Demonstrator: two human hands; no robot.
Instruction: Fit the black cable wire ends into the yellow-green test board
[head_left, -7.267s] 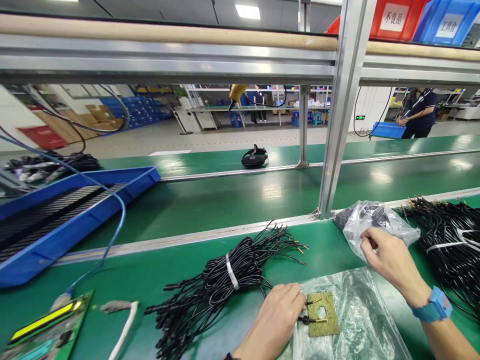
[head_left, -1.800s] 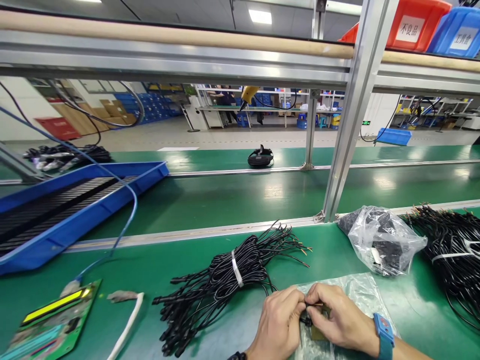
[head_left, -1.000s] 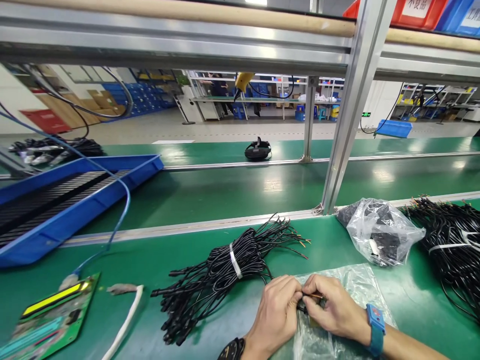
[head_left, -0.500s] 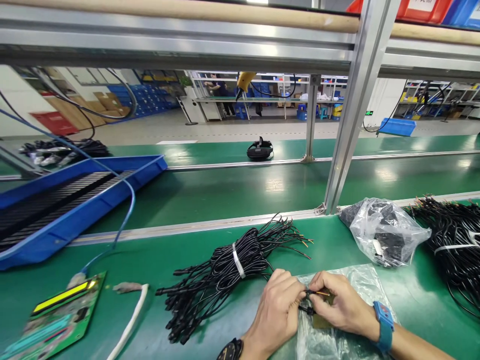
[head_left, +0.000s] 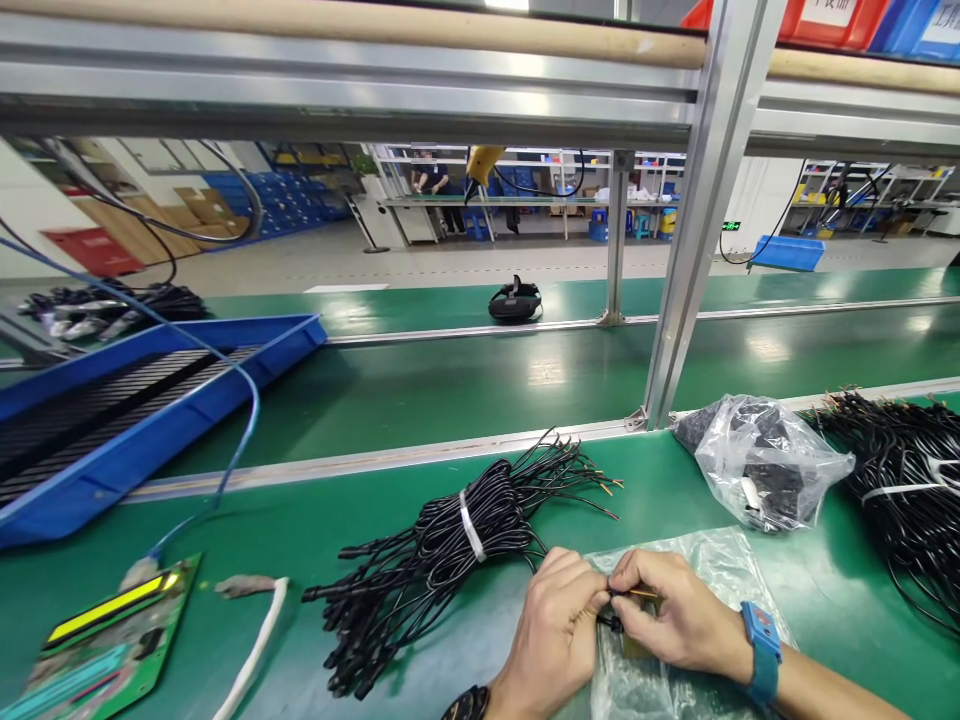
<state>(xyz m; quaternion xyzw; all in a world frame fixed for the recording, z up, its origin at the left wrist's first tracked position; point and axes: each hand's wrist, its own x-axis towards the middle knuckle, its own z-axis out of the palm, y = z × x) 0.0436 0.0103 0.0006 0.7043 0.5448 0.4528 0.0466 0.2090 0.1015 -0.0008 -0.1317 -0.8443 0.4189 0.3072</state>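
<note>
My left hand (head_left: 553, 622) is closed on a black cable (head_left: 609, 622), its fingertips pinched near the cable's end. Opposite it, my right hand (head_left: 675, 610) pinches the same cable where thin copper-coloured wire ends (head_left: 641, 593) stick out. The fingertips of both hands nearly meet. Beneath them lies a clear plastic bag (head_left: 697, 690) with a small brownish-yellow piece (head_left: 637, 645) on it, partly hidden by my right hand. Left of my hands rests a bundle of black cables (head_left: 442, 550), bound with a white tie.
A green circuit board with a lit yellow display (head_left: 112, 640) and a white cable (head_left: 255, 650) lie at the left. Behind them is a blue tray (head_left: 285, 345). A filled plastic bag (head_left: 776, 460) and more black cables (head_left: 911, 490) lie right, near a metal post (head_left: 686, 220).
The view has shifted slightly. My right fingertips have closed in over the cable end, beside my left fingertips; both hands keep their hold.
</note>
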